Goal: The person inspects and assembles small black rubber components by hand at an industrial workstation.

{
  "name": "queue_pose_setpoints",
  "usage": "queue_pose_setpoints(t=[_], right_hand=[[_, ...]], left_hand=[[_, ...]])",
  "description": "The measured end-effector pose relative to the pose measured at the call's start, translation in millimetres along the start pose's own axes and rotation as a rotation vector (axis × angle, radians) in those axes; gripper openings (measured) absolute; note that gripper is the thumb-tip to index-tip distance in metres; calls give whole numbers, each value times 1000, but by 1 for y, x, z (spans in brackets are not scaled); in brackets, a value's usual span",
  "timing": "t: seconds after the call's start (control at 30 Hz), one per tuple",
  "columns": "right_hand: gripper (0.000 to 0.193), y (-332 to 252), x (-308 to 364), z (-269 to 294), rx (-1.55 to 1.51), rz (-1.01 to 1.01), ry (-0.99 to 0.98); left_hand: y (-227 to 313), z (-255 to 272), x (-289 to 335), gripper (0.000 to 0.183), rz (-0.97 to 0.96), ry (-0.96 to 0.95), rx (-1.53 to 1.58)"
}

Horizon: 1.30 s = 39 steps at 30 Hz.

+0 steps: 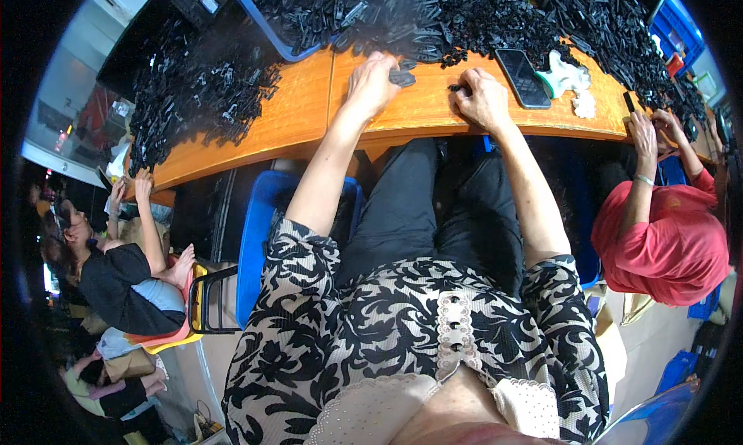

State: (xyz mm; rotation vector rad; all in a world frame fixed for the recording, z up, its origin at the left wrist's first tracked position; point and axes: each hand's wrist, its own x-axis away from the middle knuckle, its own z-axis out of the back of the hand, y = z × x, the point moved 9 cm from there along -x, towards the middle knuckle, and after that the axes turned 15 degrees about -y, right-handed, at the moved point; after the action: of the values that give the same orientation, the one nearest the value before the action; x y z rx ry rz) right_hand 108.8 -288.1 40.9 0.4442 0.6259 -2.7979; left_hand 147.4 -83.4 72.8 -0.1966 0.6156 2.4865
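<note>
In front of me runs a wooden table (298, 97), a seam (331, 81) crossing its top. Black parts (464, 23) lie heaped over its left end, along the far side and on to the right. Right of the middle lies a phone (523, 78), a crumpled white thing (567, 75) beside it.

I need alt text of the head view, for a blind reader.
A person's left hand touches flat black pieces and the right hand curls at a small piece, over a wooden table with heaped black parts and a phone. Co-workers are on both sides.
</note>
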Motion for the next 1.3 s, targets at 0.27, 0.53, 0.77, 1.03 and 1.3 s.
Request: queue_pose_setpoints(t=[0.27, 0.53, 0.77, 1.03, 1.3], right_hand=[[7, -33, 11, 1, 258, 103, -84], [19, -26, 12, -5, 148, 29, -153], [24, -42, 13, -3, 103, 50, -98], [20, -63, 14, -14, 204, 141, -220], [17, -71, 30, -7, 10, 116, -360]], left_hand=[[-24, -17, 48, 27, 160, 41, 722], [-16, -34, 80, 21, 118, -50, 1510], [5, -49, 117, 22, 147, -124, 1838], [10, -63, 127, 24, 74, -155, 2031], [23, -72, 132, 33, 41, -170, 2093]])
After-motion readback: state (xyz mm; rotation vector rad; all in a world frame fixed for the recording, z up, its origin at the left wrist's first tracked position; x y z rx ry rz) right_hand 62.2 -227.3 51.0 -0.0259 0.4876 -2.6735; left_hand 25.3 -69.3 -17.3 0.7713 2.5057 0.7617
